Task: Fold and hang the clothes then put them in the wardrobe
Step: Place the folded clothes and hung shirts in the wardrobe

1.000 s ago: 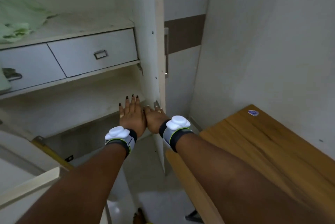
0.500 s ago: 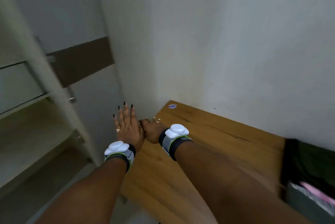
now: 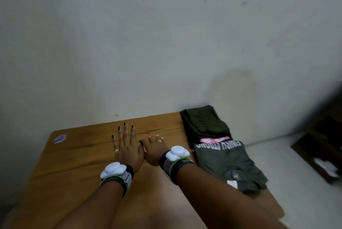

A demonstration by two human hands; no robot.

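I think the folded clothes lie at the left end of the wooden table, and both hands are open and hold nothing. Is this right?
Not fully. The head view shows the folded clothes at the right end of the wooden table, not the left. The left hand and the right hand are open and hold nothing, as you say.

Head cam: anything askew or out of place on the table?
Mildly. The grey printed shirt at the table's right end lies skewed, its near hem rumpled and seemingly past the edge. The dark green garment behind it lies folded flat. The left hand and right hand hold nothing.
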